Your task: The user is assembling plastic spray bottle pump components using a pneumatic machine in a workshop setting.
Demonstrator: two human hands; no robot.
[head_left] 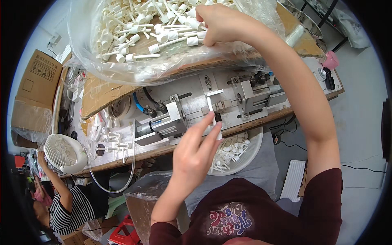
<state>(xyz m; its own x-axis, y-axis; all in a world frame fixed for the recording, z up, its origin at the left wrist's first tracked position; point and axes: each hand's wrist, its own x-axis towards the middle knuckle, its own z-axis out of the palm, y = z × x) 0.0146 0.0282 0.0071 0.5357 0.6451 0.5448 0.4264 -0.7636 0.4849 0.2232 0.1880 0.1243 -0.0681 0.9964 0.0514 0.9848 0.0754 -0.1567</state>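
Left hand [195,152] pinches slim white plastic tube [212,116].

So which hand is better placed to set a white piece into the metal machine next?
Probably the left hand: its fingers already hold a white piece right over the machine, while the right hand is away in the bag.

The left hand [195,152] is rising from the lower middle of the view, forearm bare, wrist straight, thumb and forefinger pinching together with the other fingers curling loosely behind. The right arm is stretching far forward and up — elbow nearly locked, dark red sleeve ending at the upper arm. The right hand [222,24] is lying palm down near the top edge, fingers bending inward.
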